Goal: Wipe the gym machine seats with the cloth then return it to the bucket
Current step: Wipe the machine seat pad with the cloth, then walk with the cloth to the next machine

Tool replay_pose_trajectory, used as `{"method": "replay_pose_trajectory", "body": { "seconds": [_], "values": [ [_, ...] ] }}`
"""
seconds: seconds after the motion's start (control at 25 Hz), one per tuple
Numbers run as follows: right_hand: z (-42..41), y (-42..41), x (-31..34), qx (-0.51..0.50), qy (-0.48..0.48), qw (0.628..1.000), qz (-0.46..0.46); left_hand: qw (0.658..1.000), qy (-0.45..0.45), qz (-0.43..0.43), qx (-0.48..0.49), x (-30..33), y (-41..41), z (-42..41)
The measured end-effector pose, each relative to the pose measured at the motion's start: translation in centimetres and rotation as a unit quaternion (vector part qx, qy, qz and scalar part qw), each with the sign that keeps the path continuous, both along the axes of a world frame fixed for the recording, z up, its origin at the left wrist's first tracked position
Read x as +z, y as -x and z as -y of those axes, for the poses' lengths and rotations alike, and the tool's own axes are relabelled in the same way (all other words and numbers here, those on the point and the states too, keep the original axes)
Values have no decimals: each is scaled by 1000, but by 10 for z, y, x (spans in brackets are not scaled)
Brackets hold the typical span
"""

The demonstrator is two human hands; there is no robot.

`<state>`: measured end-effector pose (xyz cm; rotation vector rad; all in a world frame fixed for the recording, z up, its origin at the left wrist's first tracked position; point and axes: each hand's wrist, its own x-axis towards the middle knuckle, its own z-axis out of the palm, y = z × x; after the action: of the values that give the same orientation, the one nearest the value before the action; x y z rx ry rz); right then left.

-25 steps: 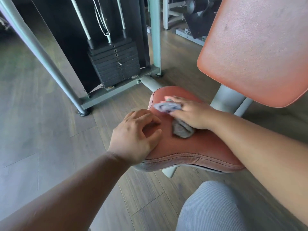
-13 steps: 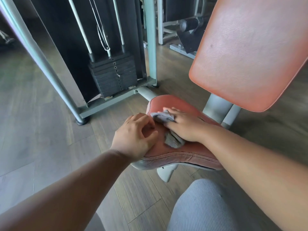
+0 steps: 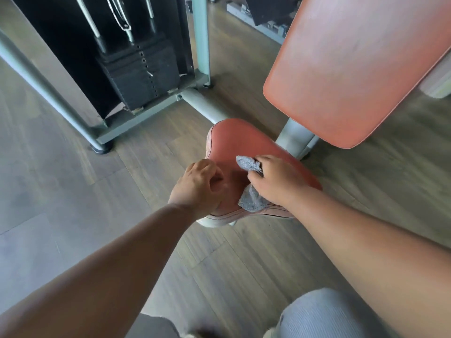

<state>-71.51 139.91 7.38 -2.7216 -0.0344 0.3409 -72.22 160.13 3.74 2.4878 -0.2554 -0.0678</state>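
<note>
Soft daylight washes in from the right, putting a pale sheen on the orange backrest (image 3: 353,69) and lighting the right forearm (image 3: 366,252). The weight stack (image 3: 141,76) sits in deep shadow, detail nearly lost. Motion blur smears the wooden floor (image 3: 61,191) and the frame's bottom edge. Wide-angle distortion bends the grey frame tube (image 3: 48,98) at left.

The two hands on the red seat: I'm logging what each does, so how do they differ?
The right hand holds the grey cloth against the red seat; the left hand holds no cloth. The left hand rests at the seat's left edge with fingers curled on the pad; the right hand lies further in, over the top. Both touch the same seat.
</note>
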Motion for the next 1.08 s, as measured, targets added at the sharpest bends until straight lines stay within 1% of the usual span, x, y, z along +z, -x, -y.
{"method": "replay_pose_trajectory", "body": {
  "seconds": [0.08, 0.16, 0.28, 0.4, 0.52, 0.6, 0.64, 0.68, 0.76, 0.84, 0.96, 1.08],
  "values": [
    [-7, 16, 38, 1, -4, 1000, -25, 1000, 2, -26, 7, 38, 9, -9],
    [-16, 34, 81, 16, -1, 999, -36, 999, -22, -43, 11, 85, 27, -27],
    [-39, 59, 162, 61, -13, 998, -8, 996, -43, -80, 12, 173, 61, -66],
    [-72, 83, 242, 107, -76, 991, 16, 990, -46, -127, 23, 256, 94, -115],
    [-116, 105, 312, 168, -122, 978, -6, 989, -39, -136, 37, 325, 117, -175],
    [-152, 112, 344, 201, -119, 972, -35, 990, -28, -131, 45, 358, 126, -220],
    [-173, 114, 356, 205, -111, 971, -47, 991, -20, -127, 47, 372, 132, -243],
    [-200, 116, 369, 199, -118, 972, -39, 992, -11, -119, 49, 386, 137, -271],
    [-255, 115, 387, 174, -159, 972, 9, 993, -1, -104, 48, 407, 145, -326],
    [-314, 115, 404, 146, -191, 970, 30, 993, -20, -106, 40, 427, 154, -384],
    [-405, 116, 420, 146, -220, 964, 33, 993, -51, -99, 49, 454, 163, -468],
    [-478, 106, 424, 165, -237, 957, 23, 993, -37, -78, 84, 465, 153, -533]
  ]
}}
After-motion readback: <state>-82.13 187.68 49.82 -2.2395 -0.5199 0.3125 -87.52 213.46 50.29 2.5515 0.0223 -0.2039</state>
